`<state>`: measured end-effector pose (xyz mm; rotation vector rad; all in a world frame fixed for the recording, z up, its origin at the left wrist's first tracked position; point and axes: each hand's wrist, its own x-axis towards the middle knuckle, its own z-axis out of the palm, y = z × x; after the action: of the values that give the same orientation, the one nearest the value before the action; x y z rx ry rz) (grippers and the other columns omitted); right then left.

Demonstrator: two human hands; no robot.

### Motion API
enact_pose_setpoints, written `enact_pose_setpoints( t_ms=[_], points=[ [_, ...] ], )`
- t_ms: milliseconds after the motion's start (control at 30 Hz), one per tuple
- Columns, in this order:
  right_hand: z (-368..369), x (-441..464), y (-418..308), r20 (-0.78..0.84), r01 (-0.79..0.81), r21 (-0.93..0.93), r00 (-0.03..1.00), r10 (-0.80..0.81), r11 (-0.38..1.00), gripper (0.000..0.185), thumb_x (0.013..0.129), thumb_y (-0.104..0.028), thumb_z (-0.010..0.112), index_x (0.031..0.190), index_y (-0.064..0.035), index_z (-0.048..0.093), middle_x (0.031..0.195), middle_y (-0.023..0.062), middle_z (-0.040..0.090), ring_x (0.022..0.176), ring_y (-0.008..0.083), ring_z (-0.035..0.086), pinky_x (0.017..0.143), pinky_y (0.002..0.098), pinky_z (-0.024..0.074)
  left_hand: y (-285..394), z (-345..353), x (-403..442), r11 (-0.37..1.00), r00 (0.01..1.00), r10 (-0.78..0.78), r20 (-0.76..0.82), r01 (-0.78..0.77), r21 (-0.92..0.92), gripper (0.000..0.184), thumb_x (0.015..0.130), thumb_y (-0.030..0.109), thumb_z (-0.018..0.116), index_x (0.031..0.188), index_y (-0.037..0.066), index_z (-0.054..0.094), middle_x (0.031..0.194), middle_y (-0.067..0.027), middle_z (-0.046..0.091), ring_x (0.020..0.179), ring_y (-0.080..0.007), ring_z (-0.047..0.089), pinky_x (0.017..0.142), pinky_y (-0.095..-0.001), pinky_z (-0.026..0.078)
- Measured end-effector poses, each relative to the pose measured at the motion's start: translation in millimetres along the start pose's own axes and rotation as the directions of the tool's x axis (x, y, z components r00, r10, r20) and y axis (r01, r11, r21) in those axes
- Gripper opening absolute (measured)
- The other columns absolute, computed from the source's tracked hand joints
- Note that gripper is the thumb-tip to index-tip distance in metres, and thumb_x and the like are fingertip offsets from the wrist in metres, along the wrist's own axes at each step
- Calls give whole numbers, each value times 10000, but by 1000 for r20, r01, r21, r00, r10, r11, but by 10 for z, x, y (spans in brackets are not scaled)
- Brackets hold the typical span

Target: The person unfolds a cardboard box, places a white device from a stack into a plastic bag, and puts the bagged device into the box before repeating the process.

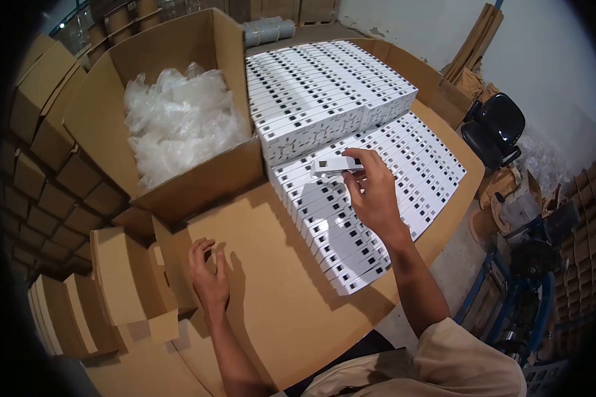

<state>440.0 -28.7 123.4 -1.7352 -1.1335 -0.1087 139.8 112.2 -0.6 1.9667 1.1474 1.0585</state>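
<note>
My right hand [374,188] grips a white plastic piece [331,165] with a dark square opening, held above the lower layer of white pieces [347,231]. Those pieces stand in tight rows, each with dark square openings. Behind them rises a taller stack of similar white pieces [324,92]. My left hand [209,274] hovers over the cardboard surface [278,317] with fingers apart and slightly curled, holding nothing. Close to its left is an open small cardboard box [131,274].
A large open carton [198,188] with clear plastic bags [179,119] stands at the back left. More folded cardboard boxes [66,311] lie at the left, with stacked cartons [46,198] beyond. A black chair [496,129] and blue metal frame [483,291] stand right of the table.
</note>
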Motion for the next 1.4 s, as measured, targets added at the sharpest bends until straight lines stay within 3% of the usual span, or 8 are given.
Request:
enact_pose_setpoints(
  t_ms=[300, 433, 567, 700, 800, 933, 1133, 1400],
  points=[
    [741, -335, -756, 173, -25, 67, 985, 13, 997, 333, 879, 97, 650, 1194, 17, 578, 1112, 195, 611, 869, 372, 674, 708, 414, 557, 207, -134, 80, 921, 972, -223, 72, 234, -310, 193, 1031, 131, 610, 1183, 18, 647, 993, -55, 665, 948, -123, 635, 882, -285, 515],
    [1107, -553, -931, 202, -31, 81, 979, 14, 996, 354, 865, 93, 665, 1197, 19, 564, 1108, 212, 602, 922, 403, 669, 781, 450, 537, 183, -144, 119, 858, 971, -153, 182, 222, -463, 249, 1077, 207, 552, 1243, 33, 617, 903, -28, 659, 835, -86, 591, 771, -254, 490],
    [1448, -749, -912, 233, 84, 152, 965, -119, 985, 329, 872, 83, 649, 1182, 7, 569, 1203, 201, 622, 1000, 393, 668, 815, 447, 533, 183, -119, 151, 651, 959, -209, 191, 282, -705, 280, 1081, 259, 533, 1270, 60, 591, 898, -31, 692, 812, -70, 612, 719, -249, 502],
    [1640, -870, -742, 213, 113, 298, 960, -181, 948, 302, 933, -2, 605, 1234, 2, 577, 1441, 216, 535, 1135, 324, 648, 927, 381, 528, 98, -120, 176, 675, 946, -265, 186, 320, -664, 368, 1049, 136, 562, 1406, 79, 489, 1001, -80, 711, 851, -79, 627, 751, -249, 509],
    [1844, -1000, -491, 303, -232, 472, 949, 90, 850, 263, 983, -42, 594, 1243, -3, 582, 1476, 225, 498, 1150, 250, 636, 944, 335, 517, 39, 2, 169, 733, 979, -196, 47, 179, -657, 442, 1012, 47, 594, 1434, 81, 467, 1017, -88, 711, 873, -96, 626, 768, -270, 517],
    [1935, -1032, -232, 335, -318, 598, 933, 131, 736, 289, 970, 15, 628, 1249, 24, 552, 1258, 194, 620, 1100, 192, 641, 935, 326, 522, 1, 28, 148, 718, 967, -206, 147, 252, -649, 543, 994, 3, 614, 1494, 42, 406, 1214, -142, 671, 1083, -162, 637, 948, -314, 516],
    [1896, -1004, -174, 215, -193, 418, 970, 110, 888, 385, 940, 58, 649, 1290, 35, 490, 1184, 199, 644, 1127, 279, 674, 988, 369, 542, -100, 54, 149, 903, 991, -117, 58, 130, -410, 386, 960, 10, 649, 1335, -20, 562, 1167, -143, 714, 1101, -197, 691, 915, -316, 562],
    [1875, -981, -110, 276, -218, 370, 954, 118, 903, 392, 930, 64, 633, 1294, 41, 488, 1192, 264, 671, 1184, 353, 673, 1005, 415, 534, -178, 83, 82, 914, 983, -159, 88, 181, -364, 369, 941, -4, 664, 1299, -4, 577, 1153, -148, 722, 1089, -220, 704, 944, -363, 551]
  ],
)
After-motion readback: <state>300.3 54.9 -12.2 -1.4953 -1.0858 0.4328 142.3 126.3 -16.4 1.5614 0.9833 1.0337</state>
